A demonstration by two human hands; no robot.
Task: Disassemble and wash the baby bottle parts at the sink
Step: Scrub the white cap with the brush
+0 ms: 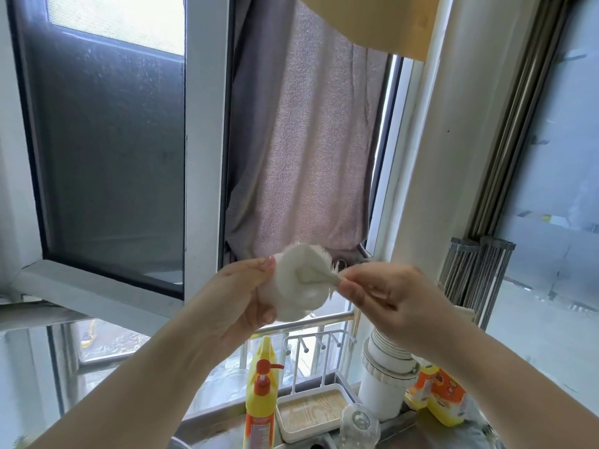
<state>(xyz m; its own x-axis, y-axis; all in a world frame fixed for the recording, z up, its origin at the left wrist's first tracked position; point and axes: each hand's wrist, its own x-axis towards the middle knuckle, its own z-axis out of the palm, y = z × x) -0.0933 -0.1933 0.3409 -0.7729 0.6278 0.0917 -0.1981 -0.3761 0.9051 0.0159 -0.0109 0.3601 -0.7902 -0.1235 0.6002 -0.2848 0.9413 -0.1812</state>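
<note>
White fluffy round cloth (296, 283) is gripped by the left hand (241, 296) at 9 o'clock, its corner pinched by the right hand (385, 296) at 3 o'clock.

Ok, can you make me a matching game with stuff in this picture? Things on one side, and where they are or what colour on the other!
Things:
1. white fluffy cloth
2. pump bottle
3. clear bottle
4. towel

Clues:
A. hanging up by the window
B. yellow with an orange-red pump
C. held up between the left hand and right hand
D. see-through, standing low down by the white tray

Pairs: 1-C, 2-B, 3-D, 4-A
</note>
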